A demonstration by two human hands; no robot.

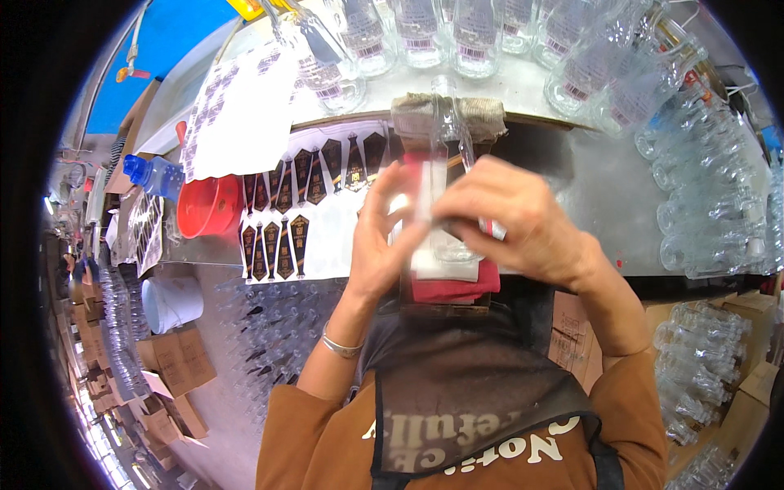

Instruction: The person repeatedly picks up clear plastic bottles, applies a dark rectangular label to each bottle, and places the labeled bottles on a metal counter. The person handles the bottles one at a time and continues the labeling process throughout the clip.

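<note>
A clear glass bottle (pixel 448 122) lies in front of me, its neck on a cloth-wrapped rest (pixel 486 117) and its body over a pad of white and red cloth (pixel 457 289). Both my hands meet above its body, slightly blurred. On the bottle's left side, my left hand (pixel 382 237) has thumb and fingers drawn together. My right hand (pixel 514 214) reaches over from the right with curled fingers, a dark patch beneath them. What the fingertips hold, if anything, is hidden. Left of my hands lies a sheet of black tie-shaped labels (pixel 314 175) with gold print.
Several labelled clear bottles (pixel 416 37) stand along the back, with more clear bottles (pixel 710 180) at right. A white printed sheet (pixel 241 114), a red bucket (pixel 210 206) and a blue-capped bottle (pixel 155 175) are at left. Cardboard boxes (pixel 175 359) and a white bucket (pixel 171 303) sit below.
</note>
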